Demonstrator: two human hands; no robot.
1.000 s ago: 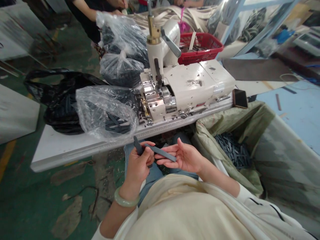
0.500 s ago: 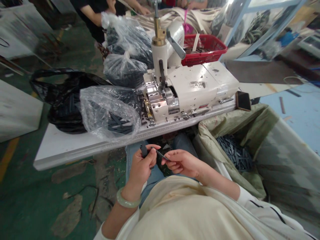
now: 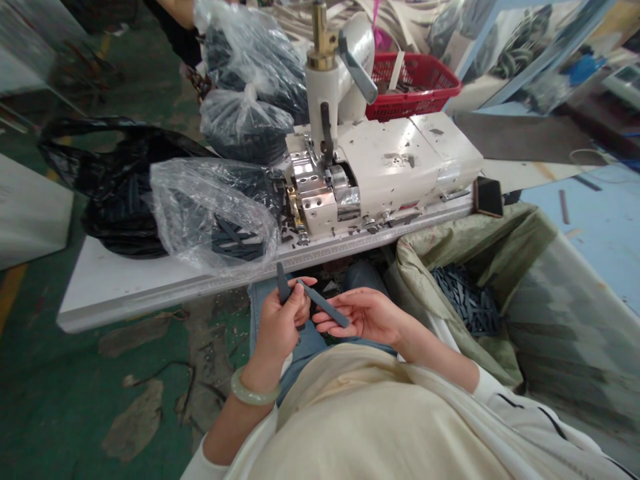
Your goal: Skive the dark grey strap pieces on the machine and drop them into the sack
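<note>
My left hand [image 3: 286,317] is closed around dark grey flat strips, pinching them between thumb and fingers. One strip [image 3: 283,283] sticks up past the thumb, towards the table. Another strip [image 3: 327,305] slants from the left thumb across to my right hand [image 3: 367,317]. The fingers of my right hand are stretched out, with the strip's far end lying against them. Both hands are above my lap, just in front of the table edge. Beyond them stands a white skiving machine [image 3: 395,167] with a shiny metal head and dark scraps on its body.
A clear plastic bag [image 3: 185,220] of strips and a black bag [image 3: 65,157] lie on the table's left. Tied bags [image 3: 245,127] and a red basket [image 3: 415,100] stand behind. At right are a phone [image 3: 487,197] and a cloth-lined bin [image 3: 420,250] holding strips.
The slanting strip has turned so its flat face shows. My right fingers have loosened from a pinch and spread out. The view has shifted slightly.
</note>
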